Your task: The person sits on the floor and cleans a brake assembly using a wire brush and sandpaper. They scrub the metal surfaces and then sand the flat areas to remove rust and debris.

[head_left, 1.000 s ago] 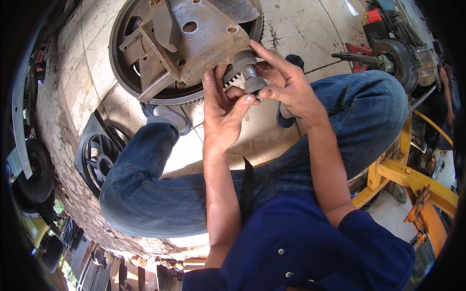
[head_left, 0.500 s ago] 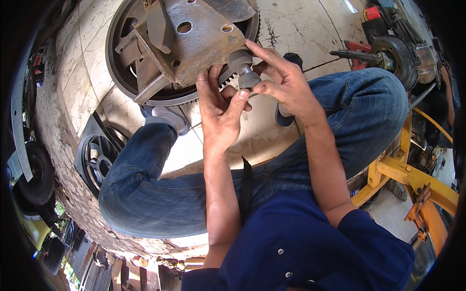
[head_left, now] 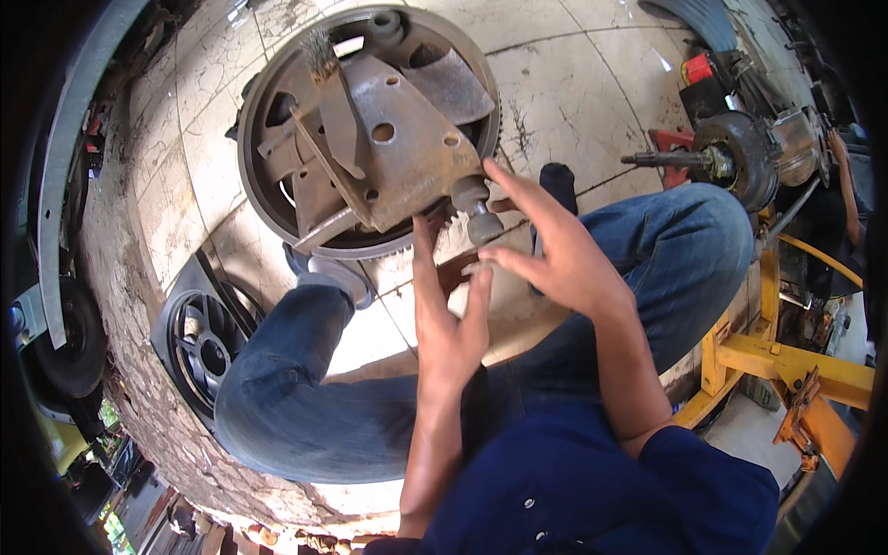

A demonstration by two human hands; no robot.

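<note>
A rusty metal bracket plate (head_left: 407,120) with round holes lies across a big toothed flywheel (head_left: 248,162) on the tiled floor. At the plate's near right corner sits a pair of dark rubber bushings (head_left: 470,192) with a shiny bolt shank between them. My right hand (head_left: 578,264) is beside the bushings, index finger and thumb spread wide, the thumb tip close to the lower bushing. My left hand (head_left: 449,333) has its fingers stretched toward the plate's near edge, thumb apart; its farther fingers are partly hidden. A brush (head_left: 342,125) rests on the plate.
A black fan shroud (head_left: 176,324) stands by my left knee. To the right lie a shafted hub assembly (head_left: 731,157) and a red stand (head_left: 671,153). A yellow metal frame (head_left: 795,365) is at my right. Another person's arm (head_left: 844,176) shows at the far right.
My hands have loosened from around the bushings, their fingers now spread wider. The view has shifted, so more of the flywheel and the whole brush show.
</note>
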